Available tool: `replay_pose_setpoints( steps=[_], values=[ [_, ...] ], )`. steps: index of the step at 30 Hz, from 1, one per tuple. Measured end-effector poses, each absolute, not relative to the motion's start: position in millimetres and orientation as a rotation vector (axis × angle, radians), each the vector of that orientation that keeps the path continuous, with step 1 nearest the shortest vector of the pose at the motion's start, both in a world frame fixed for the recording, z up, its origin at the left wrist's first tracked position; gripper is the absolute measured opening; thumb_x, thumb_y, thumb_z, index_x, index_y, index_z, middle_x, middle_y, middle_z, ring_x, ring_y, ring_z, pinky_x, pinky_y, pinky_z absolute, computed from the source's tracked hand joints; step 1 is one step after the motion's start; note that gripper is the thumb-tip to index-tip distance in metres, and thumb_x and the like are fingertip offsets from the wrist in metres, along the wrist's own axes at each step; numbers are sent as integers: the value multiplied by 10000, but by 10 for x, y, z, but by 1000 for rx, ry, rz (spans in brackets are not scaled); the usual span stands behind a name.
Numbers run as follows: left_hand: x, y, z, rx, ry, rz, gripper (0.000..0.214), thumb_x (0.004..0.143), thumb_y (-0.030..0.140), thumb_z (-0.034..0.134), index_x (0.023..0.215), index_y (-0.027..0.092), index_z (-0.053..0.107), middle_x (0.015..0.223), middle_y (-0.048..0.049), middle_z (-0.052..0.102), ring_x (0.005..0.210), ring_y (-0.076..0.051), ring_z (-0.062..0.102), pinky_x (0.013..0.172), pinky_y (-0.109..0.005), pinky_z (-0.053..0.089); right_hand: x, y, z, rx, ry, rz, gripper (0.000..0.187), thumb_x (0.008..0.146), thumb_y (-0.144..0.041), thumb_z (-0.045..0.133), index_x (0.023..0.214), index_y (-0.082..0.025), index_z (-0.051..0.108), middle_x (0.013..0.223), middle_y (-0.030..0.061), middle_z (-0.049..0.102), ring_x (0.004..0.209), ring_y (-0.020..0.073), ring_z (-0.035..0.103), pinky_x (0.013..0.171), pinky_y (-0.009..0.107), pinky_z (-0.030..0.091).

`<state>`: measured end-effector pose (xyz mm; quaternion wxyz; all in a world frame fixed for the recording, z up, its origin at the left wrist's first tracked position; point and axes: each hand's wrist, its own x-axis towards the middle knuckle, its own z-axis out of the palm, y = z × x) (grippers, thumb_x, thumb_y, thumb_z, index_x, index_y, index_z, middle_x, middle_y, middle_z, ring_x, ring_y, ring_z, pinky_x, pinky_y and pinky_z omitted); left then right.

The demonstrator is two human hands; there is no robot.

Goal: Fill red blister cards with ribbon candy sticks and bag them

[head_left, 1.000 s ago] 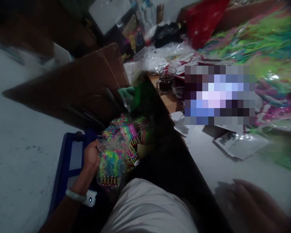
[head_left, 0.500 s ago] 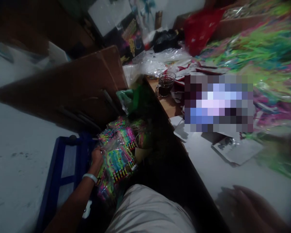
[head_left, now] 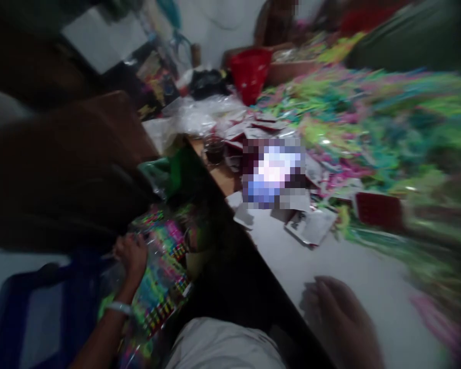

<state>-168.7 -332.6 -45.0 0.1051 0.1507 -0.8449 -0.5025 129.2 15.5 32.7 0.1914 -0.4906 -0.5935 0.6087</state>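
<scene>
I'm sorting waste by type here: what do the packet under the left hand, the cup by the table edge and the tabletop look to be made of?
The packet looks like clear glossy plastic film, with glare over neon pieces inside. The cup seems to be clear glass holding dark liquid, though blur leaves plastic possible. The tabletop looks smooth, pale and matte, maybe laminate.

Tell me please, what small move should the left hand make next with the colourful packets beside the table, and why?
Probably the left hand should close firmly on the clear bag of colourful packets before lifting. It only rests on the top edge, the bag hangs low beside the table in dim light, and the right hand lies flat on the tabletop, so it gives no support. Blur hides the exact grip.
</scene>
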Motion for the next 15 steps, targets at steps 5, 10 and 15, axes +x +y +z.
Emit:
replay_pose_setpoints(
  steps=[5,10,15],
  values=[
    [-1314,-2259,-424,-581,-2607,-1334,253,837,266,505,1070,192,569,1274,-104,511,1253,-278,413,1099,-488,261,1222,113,202,-1251,-1526,1851,339,738,-488,648,911,-212,554,683,-11,600,529,121,534,444,233,441],
    [-600,-1298,-189,-1563,-2254,-1191,380,836,142,475,1192,270,510,1156,-92,591,1113,-240,537,943,-428,452,1156,118,145,-1135,-1496,1862,295,810,-488,560,892,-209,506,644,-46,531,485,83,461,399,187,348],
    [-277,-739,69,-1748,-2060,-1344,401,839,140,447,1201,304,499,1138,-104,589,1081,-257,559,857,-441,520,1113,435,273,-1084,-1547,1705,287,806,-485,552,879,-209,523,667,-36,541,518,102,519,461,212,405]
  ],
)
